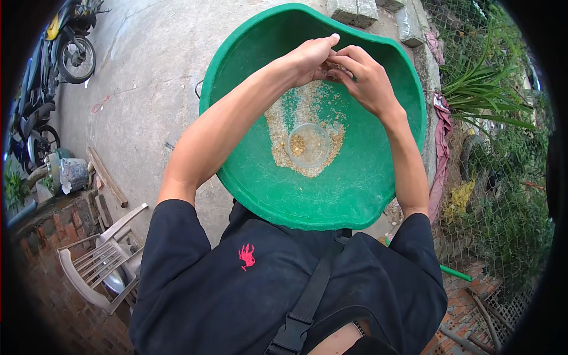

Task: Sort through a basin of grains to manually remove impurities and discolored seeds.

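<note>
A large green plastic basin stands in front of me. Loose pale grain and husks lie in a patch on its bottom. Within that patch sits a small clear plastic bowl with some golden grains in it. Over the far part of the basin my left hand is cupped, thumb stretched out, with what looks like a little grain in its palm. My right hand meets it there, fingers bent and closed toward that palm. What the right fingertips pinch is too small to make out.
Concrete floor surrounds the basin. Motorbikes stand at the far left, and a plastic chair at the near left. Concrete blocks lie beyond the basin. A wire fence with plants runs along the right.
</note>
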Motion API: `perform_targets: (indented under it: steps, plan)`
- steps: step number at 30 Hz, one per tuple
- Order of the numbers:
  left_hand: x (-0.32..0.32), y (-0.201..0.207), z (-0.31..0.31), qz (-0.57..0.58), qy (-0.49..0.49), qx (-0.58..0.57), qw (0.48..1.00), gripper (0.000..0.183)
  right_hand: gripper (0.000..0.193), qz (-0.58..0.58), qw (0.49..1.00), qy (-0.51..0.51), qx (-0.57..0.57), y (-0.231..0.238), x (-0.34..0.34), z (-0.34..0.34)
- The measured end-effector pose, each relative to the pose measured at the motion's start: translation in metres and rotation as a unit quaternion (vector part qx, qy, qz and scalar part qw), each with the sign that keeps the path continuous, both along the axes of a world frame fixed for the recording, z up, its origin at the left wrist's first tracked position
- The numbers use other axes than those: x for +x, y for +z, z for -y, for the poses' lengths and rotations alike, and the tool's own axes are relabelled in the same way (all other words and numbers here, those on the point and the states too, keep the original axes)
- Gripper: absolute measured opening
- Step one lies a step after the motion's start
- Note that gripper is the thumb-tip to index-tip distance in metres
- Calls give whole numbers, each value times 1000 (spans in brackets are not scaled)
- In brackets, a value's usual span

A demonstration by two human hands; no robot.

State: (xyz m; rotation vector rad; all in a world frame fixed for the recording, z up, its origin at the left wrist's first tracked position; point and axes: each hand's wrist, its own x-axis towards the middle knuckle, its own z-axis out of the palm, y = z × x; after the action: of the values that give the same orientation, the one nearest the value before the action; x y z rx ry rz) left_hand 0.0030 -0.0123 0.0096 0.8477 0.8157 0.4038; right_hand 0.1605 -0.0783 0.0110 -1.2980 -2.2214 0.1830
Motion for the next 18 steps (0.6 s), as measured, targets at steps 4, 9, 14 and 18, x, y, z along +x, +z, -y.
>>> perform_targets:
  steps: [4,9,14,18]
  plan:
    - [-1,-7,-3,20,-8,-3,1000,57,21,36,999,2,21,1,-7,2]
    - [2,-3,1,-5,-9,12,1000,54,17,74,996,-13,41,-1,-11,4]
    - [2,1,3,-24,-25,9,999,49,14,84,995,-29,40,-4,-13,5]
    - [4,-4,4,-18,-11,19,1000,45,11,85,995,-24,49,-7,-15,4]
